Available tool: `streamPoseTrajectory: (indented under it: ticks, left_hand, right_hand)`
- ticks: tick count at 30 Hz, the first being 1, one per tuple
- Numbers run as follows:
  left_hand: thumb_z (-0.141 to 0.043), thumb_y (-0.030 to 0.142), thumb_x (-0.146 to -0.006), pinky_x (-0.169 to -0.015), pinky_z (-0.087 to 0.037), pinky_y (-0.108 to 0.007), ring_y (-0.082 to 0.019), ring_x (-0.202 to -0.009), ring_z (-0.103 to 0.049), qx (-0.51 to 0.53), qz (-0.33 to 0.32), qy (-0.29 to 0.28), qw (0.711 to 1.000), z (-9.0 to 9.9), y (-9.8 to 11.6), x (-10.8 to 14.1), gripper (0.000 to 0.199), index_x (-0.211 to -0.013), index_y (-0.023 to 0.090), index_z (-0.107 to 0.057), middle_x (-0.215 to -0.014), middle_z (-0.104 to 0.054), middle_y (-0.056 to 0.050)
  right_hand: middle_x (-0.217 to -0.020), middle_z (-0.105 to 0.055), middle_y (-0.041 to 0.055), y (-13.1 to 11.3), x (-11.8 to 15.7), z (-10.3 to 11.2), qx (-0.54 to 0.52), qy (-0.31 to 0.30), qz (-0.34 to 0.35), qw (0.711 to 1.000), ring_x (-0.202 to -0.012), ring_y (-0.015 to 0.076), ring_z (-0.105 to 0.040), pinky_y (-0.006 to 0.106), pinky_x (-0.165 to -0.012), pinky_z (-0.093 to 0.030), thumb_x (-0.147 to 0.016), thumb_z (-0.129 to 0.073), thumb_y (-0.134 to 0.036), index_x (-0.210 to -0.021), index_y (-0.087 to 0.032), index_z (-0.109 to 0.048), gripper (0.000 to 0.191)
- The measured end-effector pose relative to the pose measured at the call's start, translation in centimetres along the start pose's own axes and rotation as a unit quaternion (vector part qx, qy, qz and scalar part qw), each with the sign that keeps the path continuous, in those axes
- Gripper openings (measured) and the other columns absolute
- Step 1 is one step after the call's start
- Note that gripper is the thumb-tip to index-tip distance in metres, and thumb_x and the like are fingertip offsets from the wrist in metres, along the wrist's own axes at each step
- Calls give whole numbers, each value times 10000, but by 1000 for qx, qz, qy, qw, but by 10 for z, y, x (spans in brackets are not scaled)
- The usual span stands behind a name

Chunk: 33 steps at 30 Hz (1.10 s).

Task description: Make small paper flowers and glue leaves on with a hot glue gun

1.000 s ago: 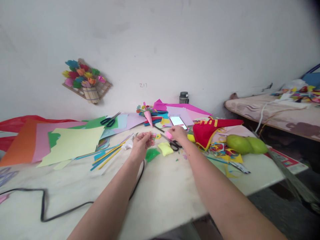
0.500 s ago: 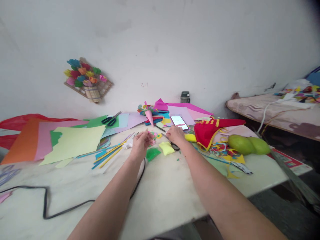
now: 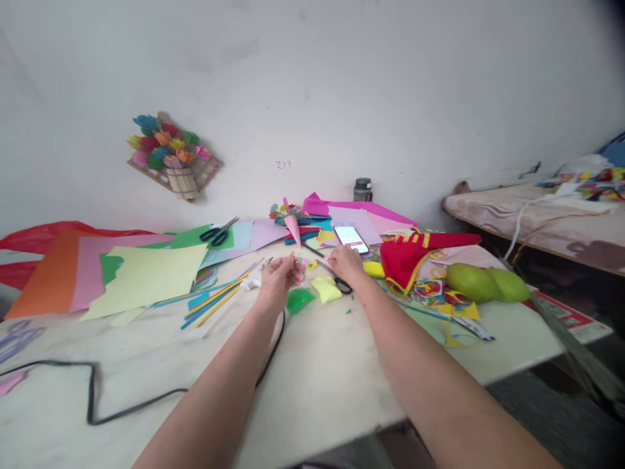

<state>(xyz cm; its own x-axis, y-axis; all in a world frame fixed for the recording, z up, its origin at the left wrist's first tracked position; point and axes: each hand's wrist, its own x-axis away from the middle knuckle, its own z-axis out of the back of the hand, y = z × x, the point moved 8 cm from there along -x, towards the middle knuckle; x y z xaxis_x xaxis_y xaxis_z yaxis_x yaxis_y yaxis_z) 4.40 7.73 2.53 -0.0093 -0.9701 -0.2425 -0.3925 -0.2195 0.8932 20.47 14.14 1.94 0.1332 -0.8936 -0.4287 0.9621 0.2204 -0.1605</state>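
Note:
My left hand (image 3: 279, 279) is closed, fingers pinched near small pink and green paper pieces (image 3: 301, 264); what it holds is too small to name. My right hand (image 3: 346, 262) is also closed, its fingertips hidden or too small to read, just in front of a lit phone (image 3: 352, 240). Between the hands lie a yellow packet (image 3: 326, 290) and a green packet (image 3: 299, 301). Black scissor handles (image 3: 343, 285) show beneath my right wrist. Behind the hands stands a pink paper cone (image 3: 293, 228) with colourful paper flowers.
Coloured paper sheets (image 3: 146, 277), dark scissors (image 3: 219, 232) and thin strips (image 3: 212, 309) lie left. A black cable (image 3: 92, 391) crosses the front. To the right are red cloth (image 3: 407, 257), green fruit (image 3: 471, 282) and paper scraps. A flask (image 3: 362, 189) stands by the wall.
The whole view has shifted very slightly. Both hands stay in nearly the same places, with only small finger movements.

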Motion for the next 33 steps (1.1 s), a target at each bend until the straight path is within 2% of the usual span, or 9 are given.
streamPoseTrajectory:
  ticks: [5,11,15,17,20,22,25,29,33]
  left_hand:
    - [-631,348,-662,-366,-325,-162,-57,-422,-471,-8,7,-3,1000,0,-3,0,258,-684,109,-536,-587,-601,-26]
    - [-645,335,-648,-364,-311,-160,-50,-415,-459,-7,14,-1,1000,0,-6,-1,254,-683,105,-546,-577,-594,-25]
    - [-658,321,-635,-351,-287,-157,-46,-403,-444,2,20,2,1000,0,-6,0,249,-651,101,-542,-552,-580,-22]
    - [-668,307,-624,-339,-268,-154,-42,-393,-431,15,26,9,1000,0,-6,1,244,-641,101,-537,-536,-571,-17]
    - [-681,285,-607,-327,-247,-147,-36,-382,-415,37,34,18,999,1,-6,1,238,-668,96,-550,-520,-557,-6]
    - [-685,272,-600,-322,-242,-142,-30,-378,-407,51,36,18,998,2,-6,1,234,-672,91,-556,-521,-554,-4]
    - [-694,257,-585,-318,-239,-132,-22,-378,-399,73,39,16,996,2,-7,-1,231,-640,88,-547,-525,-551,-4]
    - [-713,259,-554,-309,-226,-116,-9,-362,-377,117,57,10,991,0,-8,-1,251,-615,97,-530,-501,-533,15]
    - [-730,272,-528,-299,-214,-107,-3,-338,-356,135,79,5,988,-4,-7,1,281,-606,111,-512,-455,-498,41]
  right_hand:
    - [-998,-582,90,-3,1,-3,-3,-10,9,1000,-971,215,-465,333,-806,-291,-783,-459,-241,-881,-178,-627,205]
    - [-923,-602,105,-3,3,12,-14,33,1,999,-918,224,-481,339,-811,-294,-772,-478,-286,-750,-162,-657,219]
    - [-899,-613,74,-10,3,26,-154,90,0,984,-871,188,-508,307,-795,-332,-751,-503,-300,-737,-163,-652,203]
    - [-875,-621,50,-21,4,30,-298,83,16,951,-822,157,-525,269,-741,-366,-755,-494,-311,-803,-159,-648,222]
    - [-775,-627,19,-52,10,30,-514,-6,67,855,-758,142,-537,253,-686,-386,-762,-466,-396,-842,-153,-649,314]
    - [-728,-615,10,-72,15,32,-609,-57,91,786,-734,132,-533,252,-690,-386,-737,-500,-411,-828,-147,-654,320]
    - [-635,-584,-4,-84,21,31,-694,-87,66,711,-666,111,-516,250,-679,-381,-674,-579,-408,-787,-140,-663,303]
    - [-575,-549,-19,-90,23,18,-748,-137,24,649,-555,83,-474,239,-588,-367,-621,-639,-389,-811,-139,-658,314]
    - [-575,-546,-13,-95,24,14,-772,-158,19,616,-533,81,-468,232,-534,-352,-610,-657,-370,-805,-137,-650,304]
